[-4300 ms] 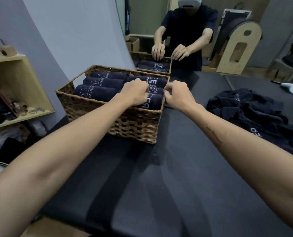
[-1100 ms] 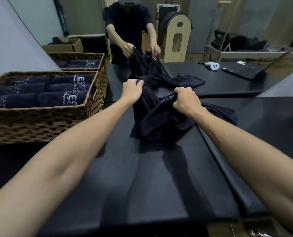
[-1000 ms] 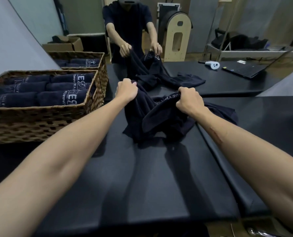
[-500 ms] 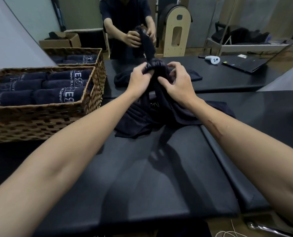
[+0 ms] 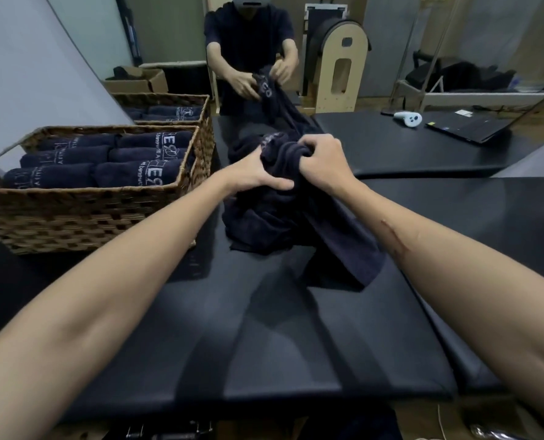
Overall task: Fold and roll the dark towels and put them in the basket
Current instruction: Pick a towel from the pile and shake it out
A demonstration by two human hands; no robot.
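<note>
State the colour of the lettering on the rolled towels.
White, on dark navy rolled towels; head view.

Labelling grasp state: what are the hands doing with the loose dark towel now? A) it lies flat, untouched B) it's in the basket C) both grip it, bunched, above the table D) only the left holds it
C: the left hand and right hand both grip the bunched dark towel, its lower part draped on the black table.

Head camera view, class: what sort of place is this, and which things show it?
Probably a Pilates or fitness studio: a wooden ladder-barrel apparatus, black padded tables, a wall mirror, and a wicker basket of rolled branded towels.
</note>
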